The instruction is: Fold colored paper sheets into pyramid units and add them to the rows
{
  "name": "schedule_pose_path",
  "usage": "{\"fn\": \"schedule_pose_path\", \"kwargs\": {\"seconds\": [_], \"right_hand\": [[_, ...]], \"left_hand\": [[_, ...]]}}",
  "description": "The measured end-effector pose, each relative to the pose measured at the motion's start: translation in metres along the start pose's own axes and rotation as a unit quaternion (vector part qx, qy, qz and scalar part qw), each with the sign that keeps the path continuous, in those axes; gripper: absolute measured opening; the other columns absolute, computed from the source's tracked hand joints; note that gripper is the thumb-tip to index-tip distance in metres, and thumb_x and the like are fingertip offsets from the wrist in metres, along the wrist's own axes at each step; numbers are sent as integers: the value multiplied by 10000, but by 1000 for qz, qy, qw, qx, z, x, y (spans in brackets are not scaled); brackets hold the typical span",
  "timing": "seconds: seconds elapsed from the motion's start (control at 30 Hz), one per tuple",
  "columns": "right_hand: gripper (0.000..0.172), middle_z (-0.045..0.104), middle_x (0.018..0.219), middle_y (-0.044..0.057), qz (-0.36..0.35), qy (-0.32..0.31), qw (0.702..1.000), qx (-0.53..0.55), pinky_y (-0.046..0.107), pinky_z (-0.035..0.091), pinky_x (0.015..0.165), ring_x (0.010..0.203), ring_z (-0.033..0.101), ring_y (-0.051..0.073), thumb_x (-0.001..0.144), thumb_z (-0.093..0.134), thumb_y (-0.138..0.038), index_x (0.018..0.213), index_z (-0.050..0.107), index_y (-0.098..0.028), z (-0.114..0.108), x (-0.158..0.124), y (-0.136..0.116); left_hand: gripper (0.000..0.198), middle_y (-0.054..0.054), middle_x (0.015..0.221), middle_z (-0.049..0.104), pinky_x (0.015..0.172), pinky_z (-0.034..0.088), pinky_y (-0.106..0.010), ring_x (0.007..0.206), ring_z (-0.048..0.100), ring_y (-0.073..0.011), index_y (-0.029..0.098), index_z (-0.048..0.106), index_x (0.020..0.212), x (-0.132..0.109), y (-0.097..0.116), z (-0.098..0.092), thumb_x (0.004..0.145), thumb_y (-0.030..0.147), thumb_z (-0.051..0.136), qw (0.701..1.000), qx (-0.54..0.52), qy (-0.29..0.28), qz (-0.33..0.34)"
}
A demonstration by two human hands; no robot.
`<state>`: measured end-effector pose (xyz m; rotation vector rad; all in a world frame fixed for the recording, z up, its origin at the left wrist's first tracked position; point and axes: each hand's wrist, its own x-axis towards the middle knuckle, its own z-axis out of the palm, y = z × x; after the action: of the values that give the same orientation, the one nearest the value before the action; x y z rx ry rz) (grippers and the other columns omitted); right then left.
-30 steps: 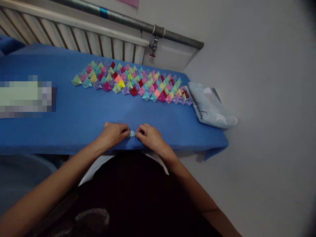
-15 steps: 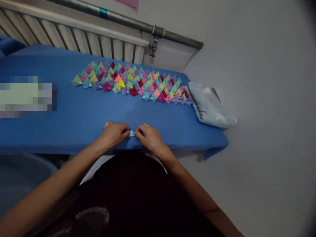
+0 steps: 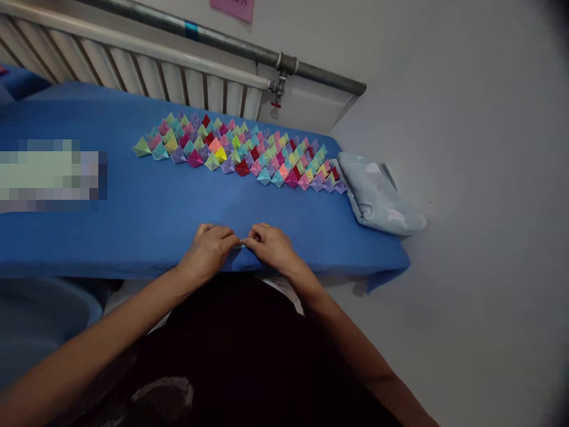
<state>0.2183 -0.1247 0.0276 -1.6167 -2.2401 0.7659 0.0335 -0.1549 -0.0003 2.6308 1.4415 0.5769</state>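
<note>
My left hand point(image 3: 210, 246) and my right hand point(image 3: 269, 244) rest on the near edge of a blue-covered surface point(image 3: 146, 207), fingertips meeting. Both are closed in a pinch on a small light-blue folded paper piece point(image 3: 241, 242), now almost hidden between the fingers. Farther back lies a long band of several small folded paper shapes point(image 3: 242, 152) in pink, red, yellow, green, purple and teal, set in tight rows.
A pale blue patterned pillow point(image 3: 377, 196) lies at the right end of the surface. A white radiator point(image 3: 133, 65) and a grey pipe with a valve point(image 3: 280, 62) run along the wall behind. A blurred pale patch point(image 3: 48, 175) sits at left.
My hands have closed together, so the light-blue paper piece shows far less than before. The view has shifted slightly; the paper rows sit lower in frame.
</note>
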Motion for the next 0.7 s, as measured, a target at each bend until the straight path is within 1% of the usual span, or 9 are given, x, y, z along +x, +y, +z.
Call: {"fn": "schedule_pose_path", "kwargs": {"seconds": [0.13,0.2,0.4,0.53,0.6,0.7], "right_hand": [[72,595,728,-37,3,-38,996,84,219,346,641,697,516,103,840,632,-204,770,625,-186,-3,2,5],[53,599,717,-40,12,-45,994,96,215,359,645,694,523,103,813,637,-170,766,622,-189,-4,2,5],[72,610,769,-24,27,-35,997,55,221,361,629,696,532,109,782,625,-137,751,605,-199,-5,2,-1],[93,607,787,-18,12,-41,999,20,227,359,628,689,522,111,786,598,-122,742,586,-203,-5,1,-4],[104,596,750,-24,8,-33,999,26,224,357,622,673,514,109,788,593,-116,734,571,-203,-3,1,-7],[97,584,707,-36,3,2,998,69,216,358,614,652,505,105,814,559,-127,759,561,-206,3,1,-15]], "left_hand": [[278,-20,912,699,841,361,-382,824,595,-181,251,712,961,-2,-3,2,966,148,454,1000,14,14,14],[281,-17,904,701,831,357,-381,813,590,-180,261,714,951,-3,-3,2,961,144,458,1000,16,17,12],[300,-29,973,706,821,356,-376,830,590,-185,257,714,980,-5,-1,1,966,132,441,999,26,19,13],[247,-26,954,707,798,355,-366,829,587,-187,258,705,956,-6,-1,3,956,159,480,1000,12,19,2],[221,-27,953,709,789,356,-362,828,585,-190,258,700,949,-6,-2,4,950,170,498,1000,1,22,-2],[224,-35,921,704,785,364,-363,821,581,-197,234,685,924,-5,-1,7,947,152,479,999,-5,33,-14]]}}
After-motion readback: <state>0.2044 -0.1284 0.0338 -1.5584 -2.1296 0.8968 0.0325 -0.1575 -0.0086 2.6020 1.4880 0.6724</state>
